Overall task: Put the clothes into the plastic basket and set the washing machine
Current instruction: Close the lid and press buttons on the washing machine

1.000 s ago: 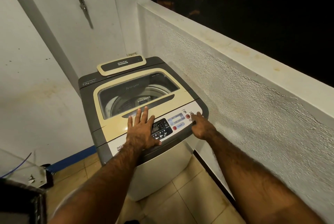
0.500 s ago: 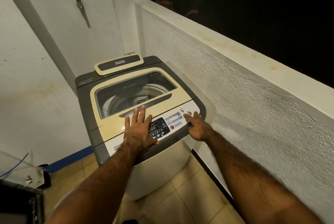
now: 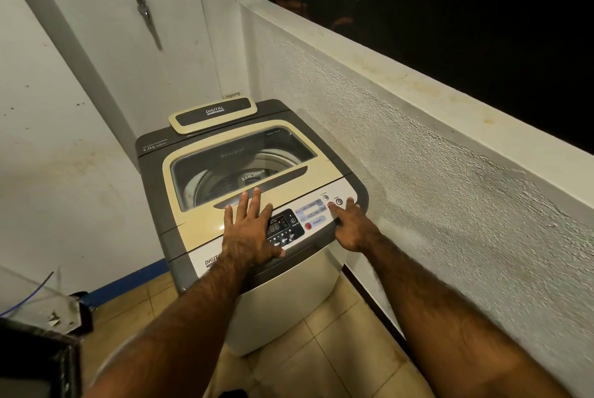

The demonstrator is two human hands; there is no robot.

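One washing machine (image 3: 289,282) sits at your 12 o'clock, lid (image 3: 199,224) down. Its control panel (image 3: 310,216) runs approx 8-to-2 o'clock. R hand (image 3: 355,230) is nearer the btns, gripping nothing, index tip on the red button (image 3: 331,205). L hand (image 3: 249,230) lies flat on the lid, fingers spread. Vs 1 s ago, the R fingertip has shifted off the power button (image 3: 338,201); L hand is unmoved.

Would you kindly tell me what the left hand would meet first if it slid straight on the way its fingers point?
Most likely the dark handle recess right at its fingertips, then the clear window. The left hand lies flat on the washing machine lid, so depth is hard to judge.
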